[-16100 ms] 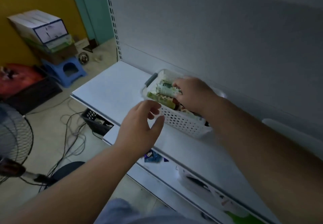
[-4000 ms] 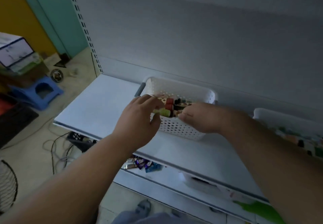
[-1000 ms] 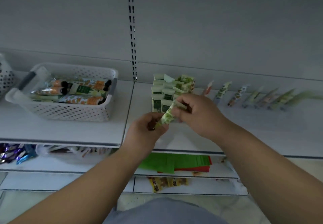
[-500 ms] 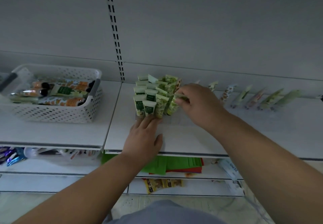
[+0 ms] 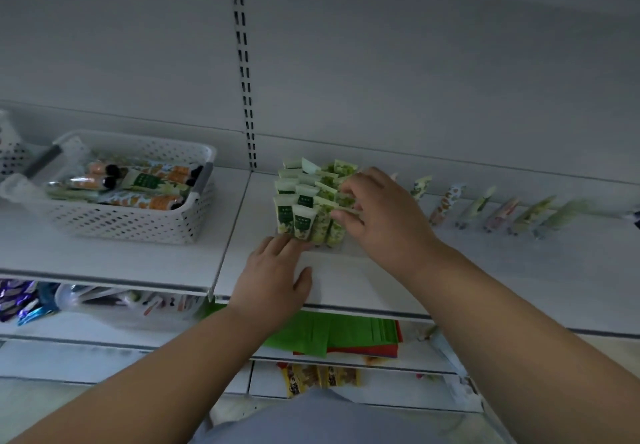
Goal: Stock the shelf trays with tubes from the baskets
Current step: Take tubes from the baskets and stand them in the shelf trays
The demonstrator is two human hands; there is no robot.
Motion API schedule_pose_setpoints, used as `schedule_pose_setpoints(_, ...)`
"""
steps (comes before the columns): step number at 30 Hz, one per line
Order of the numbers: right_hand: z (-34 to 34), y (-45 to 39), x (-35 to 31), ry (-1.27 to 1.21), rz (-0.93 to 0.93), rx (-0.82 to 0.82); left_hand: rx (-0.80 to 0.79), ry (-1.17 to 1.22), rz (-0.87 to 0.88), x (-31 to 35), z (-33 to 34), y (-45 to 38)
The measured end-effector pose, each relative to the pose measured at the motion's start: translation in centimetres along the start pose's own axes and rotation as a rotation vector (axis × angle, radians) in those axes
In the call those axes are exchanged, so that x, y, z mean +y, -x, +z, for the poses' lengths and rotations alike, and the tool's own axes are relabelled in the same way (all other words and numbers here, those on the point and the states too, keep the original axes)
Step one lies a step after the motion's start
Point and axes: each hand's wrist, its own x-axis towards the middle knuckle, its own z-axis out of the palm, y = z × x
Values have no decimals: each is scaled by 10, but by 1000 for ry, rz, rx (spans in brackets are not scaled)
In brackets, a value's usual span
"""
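A block of green and white tubes stands upright in rows in a clear tray on the white shelf. My right hand reaches into the block's right side and pinches a green tube between thumb and fingers among the standing ones. Flat on the shelf lies my left hand, its fingertips touching the tray's front edge. On the left shelf section, a white perforated basket holds several orange and green tubes lying down.
A second white basket shows at the far left edge. Several single tubes lean in a row along the back right of the shelf. On the shelves below lie green and red sheets, yellow packets and purple wrappers.
My right hand has pushed the green tube down into the right side of the block. My left hand stays flat at the tray's front. The view has shifted slightly.
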Motion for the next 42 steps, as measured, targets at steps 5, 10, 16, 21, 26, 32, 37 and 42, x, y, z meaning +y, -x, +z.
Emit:
schedule_pose_setpoints(5,3,-18,-68,-162,-101,20,106,-41,-119,-38,-55,31)
schedule_pose_setpoints(10,19,-45,-161,-245,-263,3,205,-120,-305,-99,-119,73)
schedule_pose_setpoints(16,58,-83,-282,-261,-340,9,317,-102,-399,-200,-194,127)
schedule_pose_setpoints(21,108,-122,-388,-297,-318,-59,366,-177,-437,-299,-273,163)
schedule_pose_setpoints(26,140,-154,-449,-277,-279,-168,314,-171,-466,-362,-332,167)
schedule_pose_setpoints(32,163,-222,-460,-260,-216,-193,315,-76,-421,-406,-346,124)
schedule_pose_setpoints(37,202,-298,-467,-200,-232,-278,332,-64,-369,-444,-364,90)
schedule_pose_setpoints(42,244,-345,-484,-75,-253,-355,346,-48,-350,-485,-389,60)
